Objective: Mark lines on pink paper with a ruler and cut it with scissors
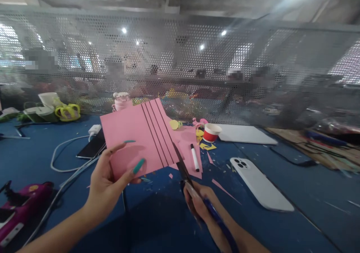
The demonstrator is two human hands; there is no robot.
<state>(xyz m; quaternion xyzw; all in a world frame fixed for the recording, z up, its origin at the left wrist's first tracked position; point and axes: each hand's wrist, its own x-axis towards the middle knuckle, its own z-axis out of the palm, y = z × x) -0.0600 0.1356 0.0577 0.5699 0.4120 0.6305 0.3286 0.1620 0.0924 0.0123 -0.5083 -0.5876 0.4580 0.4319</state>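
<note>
My left hand pinches a pink sheet of paper by its lower left part, thumb in front, and holds it up above the table. Several parallel black lines run down the sheet near its right side. My right hand grips a pair of scissors with dark blue handles. The blades point up and left and meet the sheet's lower right edge; how far they are apart is hard to see. Behind the sheet lie more pink paper and a black-and-white marker. Thin pink offcuts lie near my right hand.
A white phone lies at the right. A red-and-white paper cup and yellow scraps are behind. At the left are a dark phone, a white cable and a purple object. A perforated metal screen stands at the back.
</note>
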